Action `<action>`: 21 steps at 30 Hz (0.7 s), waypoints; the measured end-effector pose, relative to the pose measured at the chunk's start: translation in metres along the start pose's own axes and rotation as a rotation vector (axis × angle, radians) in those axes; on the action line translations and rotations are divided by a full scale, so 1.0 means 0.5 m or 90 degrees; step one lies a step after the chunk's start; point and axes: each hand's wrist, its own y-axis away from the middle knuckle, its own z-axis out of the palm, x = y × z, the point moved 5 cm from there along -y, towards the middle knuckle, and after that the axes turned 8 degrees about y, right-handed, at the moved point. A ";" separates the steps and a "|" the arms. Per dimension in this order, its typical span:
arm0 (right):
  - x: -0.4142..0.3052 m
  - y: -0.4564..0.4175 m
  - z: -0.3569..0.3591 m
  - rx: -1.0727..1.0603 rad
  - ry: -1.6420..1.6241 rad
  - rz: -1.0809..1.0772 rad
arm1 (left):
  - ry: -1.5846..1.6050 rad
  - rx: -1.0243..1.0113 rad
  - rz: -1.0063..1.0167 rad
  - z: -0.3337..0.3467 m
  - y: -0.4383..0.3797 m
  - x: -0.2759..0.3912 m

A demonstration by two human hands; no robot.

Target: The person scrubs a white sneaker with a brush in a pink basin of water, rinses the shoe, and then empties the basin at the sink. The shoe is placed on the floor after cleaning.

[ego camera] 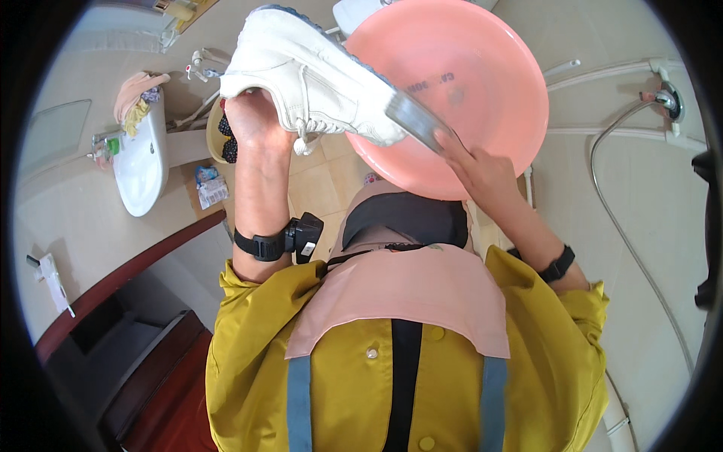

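A white lace-up sneaker [333, 90] is held up, its toe pointing right and its dark sole facing up and away. My left hand [254, 113] reaches into the ankle opening and supports it; the fingers are hidden inside. In my right hand [480, 164] is a scrubbing brush [417, 121], blurred, pressed to the toe end beside the sole edge. The white laces [308, 133] hang below the shoe. Behind the toe and brush stands a large pink plastic basin [497, 73], with dark lettering on its bottom.
On the left are a white washbasin [138, 175] with cloths [138, 101] on its rim and a yellow tub [216, 135] holding dark dotted fabric. Packets [210, 186] lie on the tiled floor [316, 189]. A shower hose [621, 226] hangs along the right wall.
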 end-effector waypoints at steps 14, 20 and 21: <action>0.003 0.003 0.022 -0.047 -0.025 0.066 | -0.010 -0.080 -0.008 0.009 0.004 -0.029; 0.057 -0.072 0.087 -0.013 -0.127 0.199 | -0.131 -0.092 -0.034 0.012 0.014 -0.056; 0.087 -0.061 0.110 -0.046 -0.193 0.278 | -0.191 -0.094 -0.038 0.013 0.021 -0.060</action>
